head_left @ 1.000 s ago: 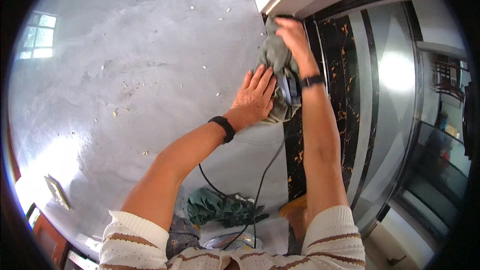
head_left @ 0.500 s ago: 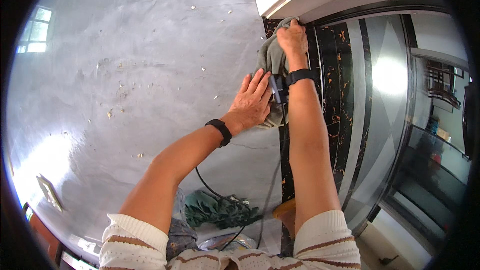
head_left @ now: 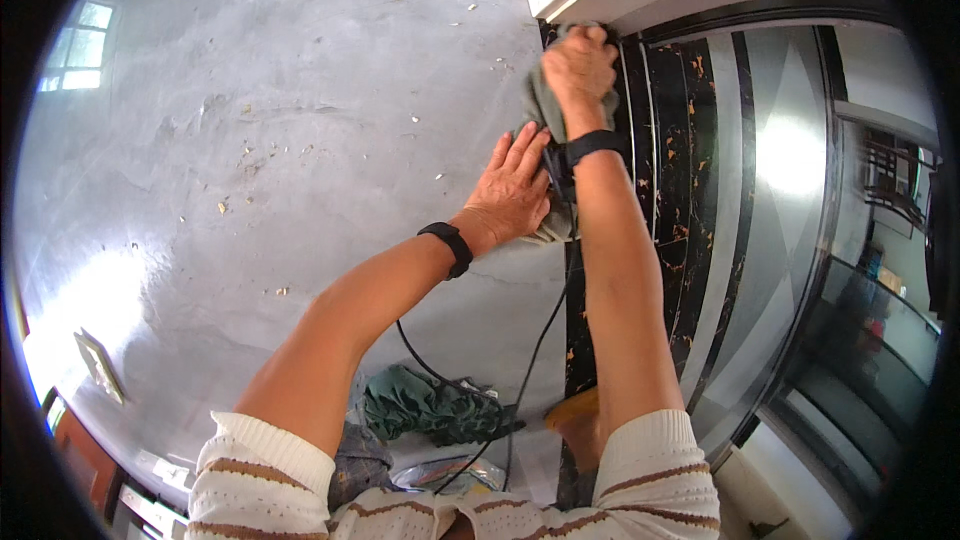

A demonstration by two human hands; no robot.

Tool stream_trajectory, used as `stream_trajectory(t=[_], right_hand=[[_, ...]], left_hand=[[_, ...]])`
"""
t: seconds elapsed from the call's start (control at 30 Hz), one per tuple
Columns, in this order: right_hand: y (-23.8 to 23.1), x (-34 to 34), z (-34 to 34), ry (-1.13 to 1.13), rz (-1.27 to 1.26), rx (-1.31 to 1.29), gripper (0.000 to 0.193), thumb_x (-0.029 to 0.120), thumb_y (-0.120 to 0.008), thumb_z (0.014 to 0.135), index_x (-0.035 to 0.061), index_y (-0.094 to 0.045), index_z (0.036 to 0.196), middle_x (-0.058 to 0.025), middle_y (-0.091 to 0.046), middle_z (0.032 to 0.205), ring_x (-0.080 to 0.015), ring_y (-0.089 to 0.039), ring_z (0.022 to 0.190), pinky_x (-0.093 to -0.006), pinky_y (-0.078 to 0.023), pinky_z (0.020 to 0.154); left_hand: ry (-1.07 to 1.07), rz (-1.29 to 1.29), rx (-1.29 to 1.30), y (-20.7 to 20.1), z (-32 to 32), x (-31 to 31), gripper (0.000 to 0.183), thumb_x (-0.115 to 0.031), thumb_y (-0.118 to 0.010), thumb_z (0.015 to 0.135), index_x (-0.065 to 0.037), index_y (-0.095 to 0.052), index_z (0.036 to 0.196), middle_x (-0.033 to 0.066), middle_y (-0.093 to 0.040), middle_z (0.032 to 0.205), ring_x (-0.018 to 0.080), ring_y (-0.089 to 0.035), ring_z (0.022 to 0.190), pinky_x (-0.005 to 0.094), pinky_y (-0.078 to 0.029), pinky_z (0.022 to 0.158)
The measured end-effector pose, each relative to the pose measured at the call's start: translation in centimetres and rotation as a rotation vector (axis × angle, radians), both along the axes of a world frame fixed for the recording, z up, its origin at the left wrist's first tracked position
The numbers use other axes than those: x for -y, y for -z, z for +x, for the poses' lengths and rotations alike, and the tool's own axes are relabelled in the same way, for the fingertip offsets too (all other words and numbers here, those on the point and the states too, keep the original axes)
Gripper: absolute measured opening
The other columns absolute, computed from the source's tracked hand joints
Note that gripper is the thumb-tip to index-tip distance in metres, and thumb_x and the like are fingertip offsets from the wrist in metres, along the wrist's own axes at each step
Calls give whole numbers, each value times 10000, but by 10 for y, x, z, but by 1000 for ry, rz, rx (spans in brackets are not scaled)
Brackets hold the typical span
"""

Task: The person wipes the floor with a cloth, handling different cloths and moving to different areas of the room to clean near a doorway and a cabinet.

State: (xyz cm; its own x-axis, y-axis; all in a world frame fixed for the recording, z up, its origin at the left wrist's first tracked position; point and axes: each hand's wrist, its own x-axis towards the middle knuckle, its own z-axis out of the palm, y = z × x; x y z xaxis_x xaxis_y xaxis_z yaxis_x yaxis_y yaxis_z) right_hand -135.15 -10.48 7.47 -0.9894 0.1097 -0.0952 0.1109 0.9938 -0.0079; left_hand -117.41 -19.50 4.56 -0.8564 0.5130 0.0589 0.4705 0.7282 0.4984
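Note:
A grey-green cloth lies bunched along the black strip at the floor's edge, beside a white door frame or cabinet corner. My right hand is closed, its fingers curled over the cloth's far end; the fingertips are partly hidden. Nearer to me, my left hand rests flat with its fingers stretched, pressing on the cloth's near part and the floor. Each wrist wears a black band, and the right one has a dark device beside it with a cable.
Small pale crumbs are scattered over the grey glossy floor. Black-and-gold stone strips run along the right. A dark green crumpled cloth lies close to me, with a thin black cable trailing past it.
My right hand has shifted slightly left over the cloth, its fingers more curled, and the cloth's far end is more bunched. The left hand stays in place.

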Motion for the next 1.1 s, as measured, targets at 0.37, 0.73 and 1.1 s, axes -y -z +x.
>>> stream_trajectory(t=[0.37, 0.73, 1.1], right_hand=[[-8, -13, 21, 112, -290, -227, 266, 133, -482, 911, 82, -571, 1157, -160, -539, 1183, -431, -540, 1056, -528, -506, 811], [-5, -26, 11, 28, -307, -364, 310, 212, -594, 912, 166, -584, 1219, -159, -565, 1124, -383, -584, 982, -485, -555, 747], [21, -32, 13, 143, -76, -376, 354, 198, -621, 875, 153, -583, 1224, -149, -561, 1120, -384, -591, 1024, -492, -567, 741]], left_hand=[[-46, 56, -92, 9, -3, 4, 613, -294, -596, 840, -12, -464, 1368, 161, -369, 1446, 365, -213, 1438, 537, -204, 1165], [-51, 72, -99, 9, -1, 5, 535, -269, -608, 844, -18, -536, 1312, 151, -350, 1474, 356, -237, 1432, 548, -223, 1154], [-43, 44, -85, 10, -3, 5, 556, -303, -585, 874, -26, -516, 1352, 150, -349, 1496, 350, -231, 1441, 555, -236, 1145]])
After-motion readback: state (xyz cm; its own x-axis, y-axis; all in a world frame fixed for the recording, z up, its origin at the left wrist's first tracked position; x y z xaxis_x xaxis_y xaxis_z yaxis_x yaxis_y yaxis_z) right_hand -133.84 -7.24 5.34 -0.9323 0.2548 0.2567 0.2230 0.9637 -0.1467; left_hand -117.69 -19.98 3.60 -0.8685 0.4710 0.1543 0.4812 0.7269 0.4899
